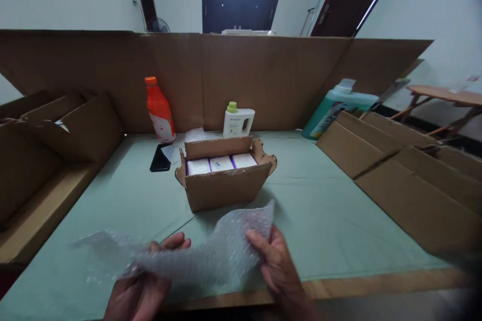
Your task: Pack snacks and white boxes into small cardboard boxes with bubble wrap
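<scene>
Both hands working at the near edge of the bench (113,200). Left hand (141,288) is gripping the bubble wrap sheet (211,251) from underneath, fingers curled closed on it. Right hand (276,266) is pinching the sheet's right side, thumb on top. Sheet is hanging just above the green surface, blurred on its left end. Mid-bench: open cardboard box (225,185) is holding three white packs (221,164) side by side. Behind it, near the far edge: black phone (160,158), orange bottle (159,110), white jug (237,120). Far right corner: teal jug (335,106).
</scene>
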`<action>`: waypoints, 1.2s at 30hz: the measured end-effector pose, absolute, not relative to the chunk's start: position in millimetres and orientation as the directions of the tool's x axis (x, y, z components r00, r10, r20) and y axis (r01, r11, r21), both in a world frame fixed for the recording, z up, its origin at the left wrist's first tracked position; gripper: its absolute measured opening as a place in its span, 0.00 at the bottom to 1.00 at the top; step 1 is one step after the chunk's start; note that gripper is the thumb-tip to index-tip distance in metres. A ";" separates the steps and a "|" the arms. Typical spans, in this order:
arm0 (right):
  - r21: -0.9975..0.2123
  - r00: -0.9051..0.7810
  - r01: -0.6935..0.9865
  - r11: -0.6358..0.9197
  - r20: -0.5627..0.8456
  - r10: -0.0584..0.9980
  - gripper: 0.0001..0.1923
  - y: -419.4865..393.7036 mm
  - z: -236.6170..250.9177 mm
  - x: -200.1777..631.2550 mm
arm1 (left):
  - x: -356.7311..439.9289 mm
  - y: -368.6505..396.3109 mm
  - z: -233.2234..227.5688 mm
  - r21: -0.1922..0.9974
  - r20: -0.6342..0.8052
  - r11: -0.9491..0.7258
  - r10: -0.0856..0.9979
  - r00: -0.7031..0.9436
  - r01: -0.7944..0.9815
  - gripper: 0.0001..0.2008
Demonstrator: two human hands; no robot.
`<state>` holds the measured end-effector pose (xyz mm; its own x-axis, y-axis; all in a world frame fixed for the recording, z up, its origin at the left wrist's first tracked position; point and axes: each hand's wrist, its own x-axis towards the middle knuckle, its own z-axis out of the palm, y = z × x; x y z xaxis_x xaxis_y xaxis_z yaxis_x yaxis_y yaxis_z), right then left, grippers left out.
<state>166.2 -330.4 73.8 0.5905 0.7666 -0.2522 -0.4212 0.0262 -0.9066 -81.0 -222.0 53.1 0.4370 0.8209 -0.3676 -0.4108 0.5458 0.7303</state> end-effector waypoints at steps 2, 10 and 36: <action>-0.991 0.707 -0.108 -0.073 -0.128 0.695 0.24 -337.2 73.5 201.6 | -73.0 -219.0 48.8 0.766 -0.433 0.556 0.818 0.379 -0.323 0.17; -0.735 0.749 0.584 -0.343 0.325 0.578 0.35 -377.3 51.6 285.5 | -75.1 -230.5 53.1 0.991 -0.114 0.118 0.991 -0.065 0.061 0.32; -0.464 0.353 0.876 -0.131 0.434 0.829 0.18 -327.5 76.4 271.0 | -5.8 -186.2 56.9 0.575 0.374 -0.688 0.703 0.605 0.443 0.27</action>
<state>271.0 -327.5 76.4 0.3533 0.8288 0.4339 0.8763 -0.1309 -0.4636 -5.8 -186.2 56.9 0.6052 0.7025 0.3744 0.4433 -0.6880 0.5745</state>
